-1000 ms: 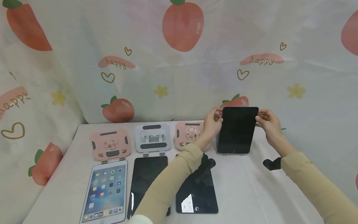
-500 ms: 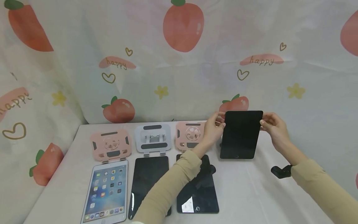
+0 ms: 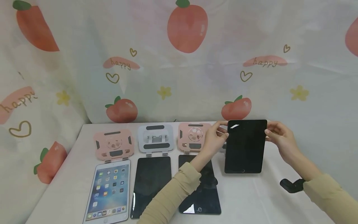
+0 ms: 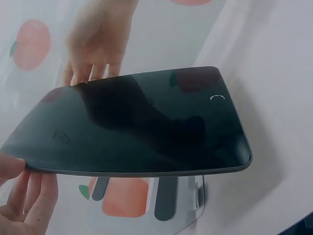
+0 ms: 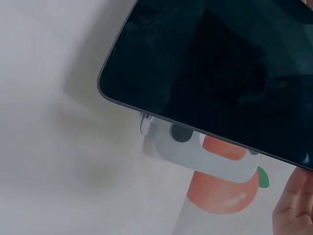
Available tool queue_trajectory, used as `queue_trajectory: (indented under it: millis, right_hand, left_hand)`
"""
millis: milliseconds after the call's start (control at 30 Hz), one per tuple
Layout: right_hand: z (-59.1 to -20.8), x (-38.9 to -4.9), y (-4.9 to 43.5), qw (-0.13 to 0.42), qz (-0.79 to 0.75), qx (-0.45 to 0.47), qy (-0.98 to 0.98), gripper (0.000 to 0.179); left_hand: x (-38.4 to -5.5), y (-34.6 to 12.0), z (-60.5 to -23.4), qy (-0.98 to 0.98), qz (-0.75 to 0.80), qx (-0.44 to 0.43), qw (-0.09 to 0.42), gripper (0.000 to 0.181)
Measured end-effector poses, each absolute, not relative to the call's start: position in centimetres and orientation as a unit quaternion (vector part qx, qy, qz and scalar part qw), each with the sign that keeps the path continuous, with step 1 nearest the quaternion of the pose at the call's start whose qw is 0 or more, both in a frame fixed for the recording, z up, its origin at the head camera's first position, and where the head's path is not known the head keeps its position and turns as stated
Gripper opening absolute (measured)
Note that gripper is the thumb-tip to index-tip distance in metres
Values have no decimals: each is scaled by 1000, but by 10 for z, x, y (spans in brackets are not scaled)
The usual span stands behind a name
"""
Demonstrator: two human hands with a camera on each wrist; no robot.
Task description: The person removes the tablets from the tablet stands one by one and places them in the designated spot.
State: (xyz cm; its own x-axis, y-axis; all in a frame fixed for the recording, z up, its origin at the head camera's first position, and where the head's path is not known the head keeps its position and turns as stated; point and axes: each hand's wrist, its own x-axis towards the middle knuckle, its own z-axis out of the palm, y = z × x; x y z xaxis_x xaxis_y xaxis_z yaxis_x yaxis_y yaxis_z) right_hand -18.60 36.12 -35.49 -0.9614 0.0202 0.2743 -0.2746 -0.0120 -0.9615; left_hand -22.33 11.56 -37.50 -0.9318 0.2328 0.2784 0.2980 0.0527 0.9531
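Note:
A black tablet [image 3: 245, 147] is held up, screen toward the head camera, at the right of the table. My left hand [image 3: 214, 139] pinches its left edge near the top, thumb in front and fingers behind. On the opposite edge my right hand [image 3: 282, 141] grips it the same way. Behind the tablet is a light grey tablet stand [image 4: 187, 198] with dark pads and a cutout, mostly hidden in the head view. The right wrist view shows a corner of that stand [image 5: 171, 152] past the tablet's edge.
Along the back stand a pink stand [image 3: 127, 141], a pale blue-grey stand [image 3: 142, 138] and another pink stand [image 3: 183, 128]. Before them lie a white tablet [image 3: 110, 189] with its screen lit and two dark tablets [image 3: 152, 177], [image 3: 207, 199]. My left forearm crosses over the dark ones.
Both hands have drawn the black tablet off the grey stand, toward me, down and slightly right in the head view. The other tablets and stands stay in place.

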Motion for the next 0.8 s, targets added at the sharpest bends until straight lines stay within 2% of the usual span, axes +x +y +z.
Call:
queue_trajectory:
  millis: [500, 800]
  right_hand:
    - [-367, -163, 368, 68, 665, 85, -739, 23]
    - [-383, -150, 375, 43, 624, 55, -779, 24]
  left_hand:
    - [-194, 115, -386, -699, -702, -129, -46, 35]
    - [-182, 113, -398, -666, -729, -130, -91, 37]
